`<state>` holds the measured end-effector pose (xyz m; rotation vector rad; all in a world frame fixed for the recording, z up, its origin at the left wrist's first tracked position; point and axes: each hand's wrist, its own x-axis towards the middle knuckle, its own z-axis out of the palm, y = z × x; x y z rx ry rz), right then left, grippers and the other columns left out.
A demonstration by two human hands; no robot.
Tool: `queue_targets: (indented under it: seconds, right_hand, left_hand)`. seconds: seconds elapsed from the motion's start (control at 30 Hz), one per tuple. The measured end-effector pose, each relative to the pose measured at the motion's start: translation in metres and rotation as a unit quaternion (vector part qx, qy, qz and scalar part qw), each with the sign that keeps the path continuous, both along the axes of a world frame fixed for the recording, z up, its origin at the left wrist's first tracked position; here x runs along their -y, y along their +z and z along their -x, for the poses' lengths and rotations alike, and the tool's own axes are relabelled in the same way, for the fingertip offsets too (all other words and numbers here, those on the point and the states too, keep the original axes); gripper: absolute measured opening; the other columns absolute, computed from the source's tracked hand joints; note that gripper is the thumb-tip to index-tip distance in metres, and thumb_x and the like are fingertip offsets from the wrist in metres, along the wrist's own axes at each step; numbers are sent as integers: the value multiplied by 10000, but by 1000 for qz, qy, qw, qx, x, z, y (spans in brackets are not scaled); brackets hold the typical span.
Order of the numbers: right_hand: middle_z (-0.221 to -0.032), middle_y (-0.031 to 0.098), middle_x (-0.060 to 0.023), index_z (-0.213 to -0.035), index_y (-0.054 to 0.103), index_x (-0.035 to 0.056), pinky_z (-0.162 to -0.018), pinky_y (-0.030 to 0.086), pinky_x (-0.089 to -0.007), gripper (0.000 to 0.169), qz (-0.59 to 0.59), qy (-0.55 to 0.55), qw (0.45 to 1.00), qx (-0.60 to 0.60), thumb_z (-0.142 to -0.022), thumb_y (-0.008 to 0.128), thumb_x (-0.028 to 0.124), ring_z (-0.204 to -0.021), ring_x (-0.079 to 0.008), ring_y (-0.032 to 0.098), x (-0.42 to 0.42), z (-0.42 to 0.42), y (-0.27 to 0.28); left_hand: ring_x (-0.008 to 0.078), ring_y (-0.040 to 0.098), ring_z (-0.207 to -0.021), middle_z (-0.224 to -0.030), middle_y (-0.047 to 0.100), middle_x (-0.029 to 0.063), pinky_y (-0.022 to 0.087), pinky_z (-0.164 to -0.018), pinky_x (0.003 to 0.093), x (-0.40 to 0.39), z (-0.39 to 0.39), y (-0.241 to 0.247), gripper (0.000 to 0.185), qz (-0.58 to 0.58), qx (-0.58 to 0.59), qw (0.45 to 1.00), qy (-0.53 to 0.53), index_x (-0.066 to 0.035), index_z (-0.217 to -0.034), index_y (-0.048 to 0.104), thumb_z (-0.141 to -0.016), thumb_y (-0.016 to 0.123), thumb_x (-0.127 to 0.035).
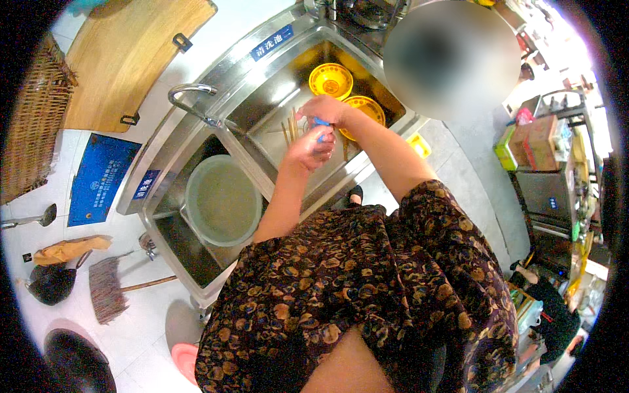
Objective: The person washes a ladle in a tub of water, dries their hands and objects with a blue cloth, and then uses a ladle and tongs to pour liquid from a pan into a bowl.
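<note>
Both hands meet over the right basin of a stainless steel double sink (255,142). My left hand (313,147) is closed around a blue item (322,123), perhaps a cloth or sponge, that cannot be made out fully. My right hand (324,110) bends over the top of the same item, its fingers pointing left. Beneath and beside the hands, several chopsticks (291,128) lie in the basin. Two orange patterned bowls stand there too: one (330,81) beyond my right hand, the other (366,114) partly hidden behind my right forearm.
A curved faucet (189,91) rises at the divider's back. The left basin holds a round tub (223,199) of cloudy water. Cutting boards (132,54), a wicker basket (34,118) and a brush (105,290) are at the left. Another person (555,309) and loaded shelves (545,182) are at the right.
</note>
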<state>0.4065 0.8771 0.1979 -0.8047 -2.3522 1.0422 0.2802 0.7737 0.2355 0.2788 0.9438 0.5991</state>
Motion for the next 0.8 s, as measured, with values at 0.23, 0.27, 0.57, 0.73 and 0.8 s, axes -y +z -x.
queue_targets:
  seconds: [0.23, 0.27, 0.57, 0.73, 0.8]
  right_hand:
    - [-876, 680, -182, -818, 732, 85, -751, 540, -442, 240, -124, -48, 937, 322, -792, 548, 238, -812, -359, 667, 7, 58, -19]
    - [-888, 673, -211, -813, 720, 49, -767, 534, -445, 265, -63, -78, 944, 315, -806, 536, 240, -833, -369, 662, 16, 65, -10]
    - [-950, 681, -216, -900, 707, 16, -793, 538, -434, 252, 65, -209, 923, 315, -809, 537, 178, -892, -351, 674, 54, 86, 23]
    - [-986, 684, -198, -919, 711, 30, -780, 548, -426, 228, 49, -210, 909, 357, -800, 560, 154, -906, -329, 680, 59, 100, 22]
    - [-997, 687, -187, -924, 712, 36, -774, 551, -421, 224, 37, -214, 902, 372, -803, 560, 148, -906, -323, 683, 58, 106, 20]
  left_hand:
    - [98, 458, -490, -606, 457, -26, 335, -400, 225, 19, 11, -28, 201, -92, -62, 993, 51, -133, -809, 509, -866, 611, -297]
    - [95, 454, -489, -591, 445, -29, 326, -393, 224, 23, 13, -26, 200, -121, -94, 986, 59, -128, -810, 508, -869, 605, -293]
    - [94, 384, -376, -583, 469, -10, 261, -317, 271, 39, 10, -48, 183, -180, -192, 958, 113, -86, -919, 532, -894, 572, -264]
    - [213, 597, -692, -833, 607, 87, 479, -566, 318, 38, 12, -103, 333, -338, -167, 906, 190, -71, -1130, 538, -872, 615, -267]
    - [263, 615, -904, -998, 630, 130, 504, -739, 351, 32, 12, -123, 435, -430, -268, 845, 173, -63, -1209, 524, -854, 641, -286]
